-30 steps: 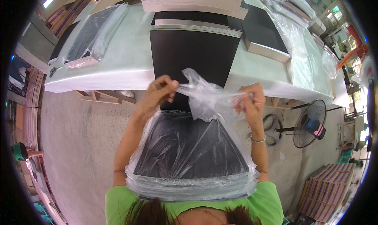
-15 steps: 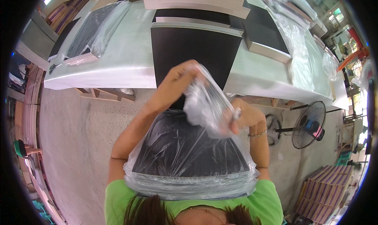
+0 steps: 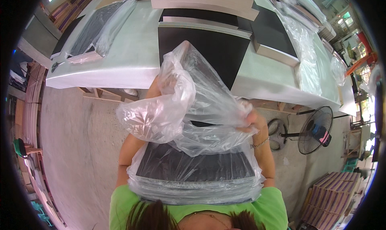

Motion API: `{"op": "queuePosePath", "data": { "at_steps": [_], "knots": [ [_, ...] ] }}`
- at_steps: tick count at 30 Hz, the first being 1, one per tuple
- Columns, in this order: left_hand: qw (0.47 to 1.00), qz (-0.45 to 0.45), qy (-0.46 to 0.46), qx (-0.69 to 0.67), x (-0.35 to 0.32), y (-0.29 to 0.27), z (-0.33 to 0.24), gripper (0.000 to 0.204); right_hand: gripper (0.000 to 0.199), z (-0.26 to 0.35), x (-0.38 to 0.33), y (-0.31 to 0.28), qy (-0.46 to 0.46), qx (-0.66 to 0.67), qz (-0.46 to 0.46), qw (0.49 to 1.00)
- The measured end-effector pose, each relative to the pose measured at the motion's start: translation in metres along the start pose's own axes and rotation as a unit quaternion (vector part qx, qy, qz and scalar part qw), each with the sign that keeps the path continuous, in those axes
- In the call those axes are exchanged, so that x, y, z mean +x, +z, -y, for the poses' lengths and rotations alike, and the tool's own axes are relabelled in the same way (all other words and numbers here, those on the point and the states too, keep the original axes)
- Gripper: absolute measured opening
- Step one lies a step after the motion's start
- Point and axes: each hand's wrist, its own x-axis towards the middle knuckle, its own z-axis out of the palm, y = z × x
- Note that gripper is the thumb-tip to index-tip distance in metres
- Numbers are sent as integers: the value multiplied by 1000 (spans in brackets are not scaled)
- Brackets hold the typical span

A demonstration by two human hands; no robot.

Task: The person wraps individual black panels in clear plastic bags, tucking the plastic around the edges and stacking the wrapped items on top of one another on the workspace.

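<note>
Left hand (image 3: 173,63): raised mid frame, behind and under clear plastic (image 3: 173,99). Only a blurred shape shows through, so can't tell how far the fingers are open or whether they grip.
Right hand (image 3: 250,116): right of centre, mostly closed, fingers bent in toward the thumb, with hold of the right edge of the plastic. Bracelet (image 3: 261,143) on that wrist.
Plastic: loose and crumpled, spread between both hands at frame centre. Left part bulges out over the left forearm; lower edge hangs over the far end of the wrapped pack.
Wrapped pack (image 3: 195,167): lower centre, against the green shirt (image 3: 124,208). Black top, film creased along its near edge.
Black board (image 3: 223,45): upper centre, on the white-covered counter (image 3: 124,65), partly behind the raised plastic. Pale-edged boards (image 3: 205,0) stacked at its far end.
Counter, left: second wrapped pack (image 3: 94,30), upper left of frame; scissors (image 3: 55,66) near the front edge.
Counter, right: black-topped stack (image 3: 275,33), with more loose film (image 3: 307,61) just beside it.
Floor: fan (image 3: 315,129) right of frame, striped stack (image 3: 331,198) lower right.
</note>
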Motion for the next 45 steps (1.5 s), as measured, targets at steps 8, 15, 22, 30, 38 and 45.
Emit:
{"op": "queuePosePath", "data": {
  "at_steps": [8,15,22,30,38,45],
  "knots": [
    [993,-100,55,-11,14,13,-2,47,46,-6,-5,-24,4,-55,-105,993],
    [933,-64,-120,334,2,-35,1,35,35,-2,6,-17,-209,276,-127,929],
    [969,-167,178,28,21,29,-13,47,55,-42,-20,-22,-20,5,-62,998],
    [945,200,-218,140,5,-62,-23,58,45,-10,-10,-40,-329,354,-31,875],
    [985,74,156,13,-19,-34,-29,44,63,-36,-2,-5,-66,145,-172,972],
    [971,124,130,-156,3,-15,-30,50,67,-57,-16,-36,-212,224,149,939]
  ]
}}
